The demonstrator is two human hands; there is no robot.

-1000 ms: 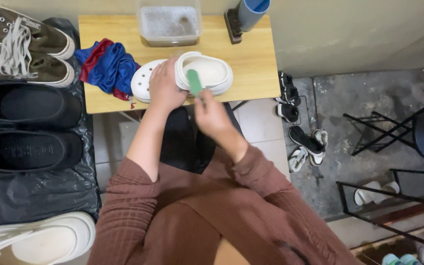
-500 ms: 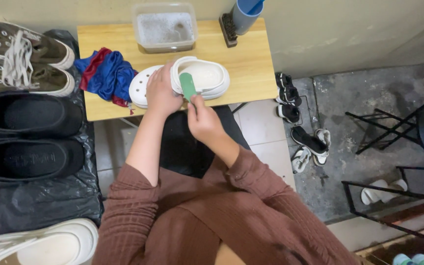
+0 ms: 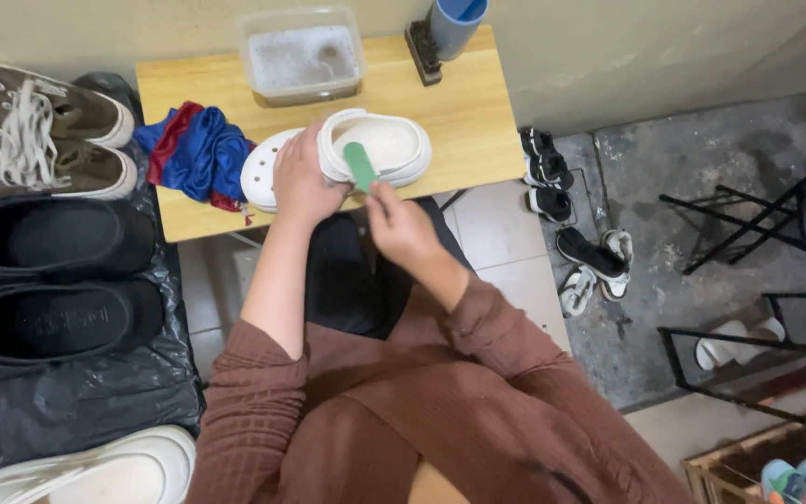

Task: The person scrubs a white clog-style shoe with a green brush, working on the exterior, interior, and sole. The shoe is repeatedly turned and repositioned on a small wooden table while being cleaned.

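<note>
Left hand (image 3: 298,182): wrapped around white clog (image 3: 375,147), steadying it on wooden table (image 3: 478,112).
Right hand (image 3: 401,224): fingers closed on green brush (image 3: 360,166), which touches the clog's rim.
Nearby: blue-red cloth (image 3: 193,154), plastic tub (image 3: 302,54).

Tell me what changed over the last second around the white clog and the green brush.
The right hand drew back slightly toward the body, sliding the green brush along the white clog's near rim. The left hand kept its grip on the clog throughout. The blue and red cloth, the plastic tub and the shoes on the black sheet stayed put.
</note>
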